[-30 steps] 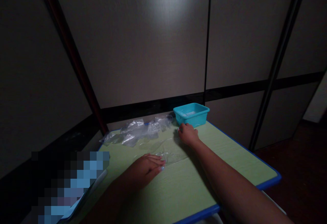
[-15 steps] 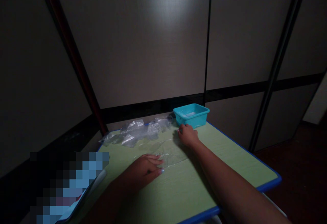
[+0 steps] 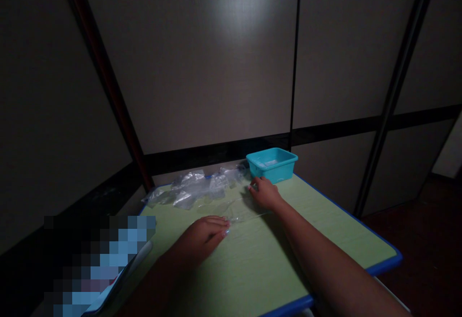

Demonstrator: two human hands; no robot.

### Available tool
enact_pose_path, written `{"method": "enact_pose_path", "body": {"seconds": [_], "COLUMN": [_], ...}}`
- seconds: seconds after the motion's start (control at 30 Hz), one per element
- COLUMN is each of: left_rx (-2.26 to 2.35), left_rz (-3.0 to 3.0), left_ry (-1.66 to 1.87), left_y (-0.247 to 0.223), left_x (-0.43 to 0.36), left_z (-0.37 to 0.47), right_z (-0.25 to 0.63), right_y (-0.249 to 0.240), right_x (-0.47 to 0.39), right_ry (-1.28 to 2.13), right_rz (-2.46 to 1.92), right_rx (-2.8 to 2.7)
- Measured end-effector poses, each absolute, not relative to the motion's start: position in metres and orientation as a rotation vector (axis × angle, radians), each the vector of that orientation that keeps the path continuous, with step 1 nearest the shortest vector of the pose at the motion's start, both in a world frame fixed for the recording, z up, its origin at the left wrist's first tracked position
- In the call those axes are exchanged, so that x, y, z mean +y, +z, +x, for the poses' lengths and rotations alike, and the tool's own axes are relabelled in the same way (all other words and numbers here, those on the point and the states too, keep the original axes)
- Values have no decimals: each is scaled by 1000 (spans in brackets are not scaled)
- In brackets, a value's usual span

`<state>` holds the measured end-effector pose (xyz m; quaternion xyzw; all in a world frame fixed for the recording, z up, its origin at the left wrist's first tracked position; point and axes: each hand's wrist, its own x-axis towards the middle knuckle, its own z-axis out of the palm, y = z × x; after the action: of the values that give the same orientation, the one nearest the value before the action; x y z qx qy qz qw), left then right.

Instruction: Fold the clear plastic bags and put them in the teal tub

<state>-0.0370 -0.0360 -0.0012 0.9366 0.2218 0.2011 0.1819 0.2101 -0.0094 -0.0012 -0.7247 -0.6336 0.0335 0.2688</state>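
A clear plastic bag [image 3: 241, 212] lies on the green table between my hands, its outline faint in the dim light. My left hand [image 3: 207, 232] is at the bag's near left end, thumb and fingers drawn close together on its edge. At the bag's right end, just in front of the blue basin, my right hand [image 3: 264, 192] rests with bent fingers. A gap shows between its thumb and index finger; its palm side is hidden.
Several crumpled clear plastic bags [image 3: 197, 188] lie along the back left of the green table [image 3: 332, 232]. A turquoise plastic basin [image 3: 276, 170] stands at the back corner, with something pale inside. Wardrobe panels [image 3: 216, 76] rise behind. A pixelated patch covers the lower left.
My left thumb has come nearer to the fingers. The near edge of the clear bag has shifted away from me and the bag looks narrower. My right hand has barely moved.
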Motion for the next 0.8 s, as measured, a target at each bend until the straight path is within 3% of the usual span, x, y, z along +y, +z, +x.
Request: {"method": "enact_pose_path", "body": {"seconds": [0.3,0.8], "left_rx": [835,1089], "left_rz": [2530,2545], "left_ry": [635,679], "left_y": [5,-8], "left_x": [-38,-28], "left_z": [-34,-42], "right_z": [191,191], "right_y": [8,3], "right_x": [-27,-27], "right_ry": [888,602], "right_rz": [-1153,-1314], "right_rx": [-2040,-2197]}}
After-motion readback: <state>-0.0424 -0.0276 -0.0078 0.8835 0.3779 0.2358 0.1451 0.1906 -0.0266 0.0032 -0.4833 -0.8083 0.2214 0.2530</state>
